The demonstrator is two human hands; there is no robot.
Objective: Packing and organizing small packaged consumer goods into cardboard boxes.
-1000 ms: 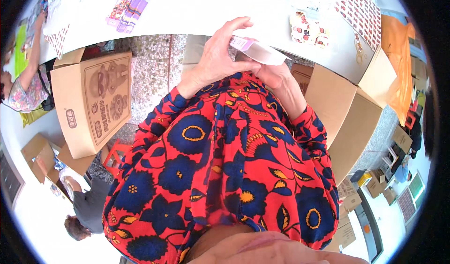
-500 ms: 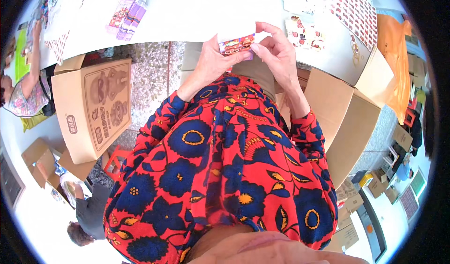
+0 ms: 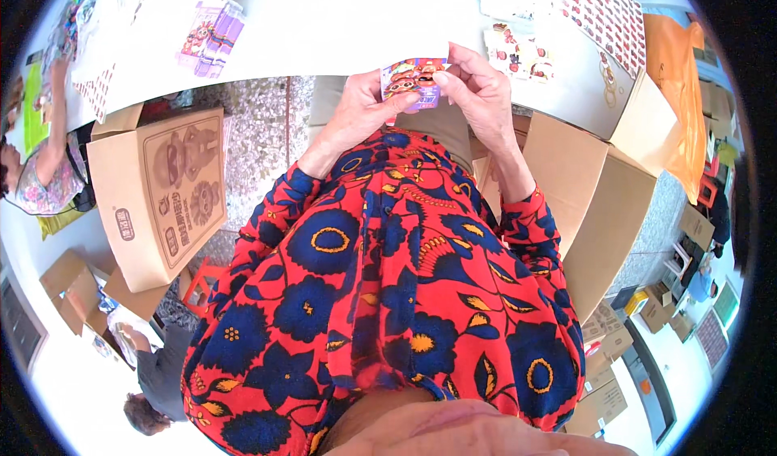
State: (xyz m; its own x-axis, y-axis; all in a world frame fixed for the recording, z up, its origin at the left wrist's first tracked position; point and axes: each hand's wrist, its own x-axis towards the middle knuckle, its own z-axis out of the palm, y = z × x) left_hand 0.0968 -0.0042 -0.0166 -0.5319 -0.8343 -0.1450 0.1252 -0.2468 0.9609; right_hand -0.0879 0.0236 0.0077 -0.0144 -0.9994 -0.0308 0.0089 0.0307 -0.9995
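Between my two hands, just past the table's near edge, is a small purple packet (image 3: 414, 82) printed with red cartoon figures. My left hand (image 3: 364, 104) pinches its left side, the thumb lying across the lower front. On the other side, my right hand (image 3: 479, 92) grips the upper right corner, with the thumb on the printed face and fingers behind. Whether the packet is sealed or a folded carton, I cannot tell. Similar purple packets (image 3: 218, 39) lie in an overlapping pile on the table to the left.
Sticker sheets (image 3: 599, 15) and small cartoon cut-outs (image 3: 518, 53) cover the white table's (image 3: 324, 19) right side. Cardboard boxes stand below it, a printed one (image 3: 166, 189) left and an open one (image 3: 566, 169) right. An orange bag (image 3: 676, 92) hangs far right. Co-workers (image 3: 48, 152) are at the left.
The packet has tipped so more of its printed face shows, and a white flap above it is no longer seen. Both hands stay on it, shifted slightly.
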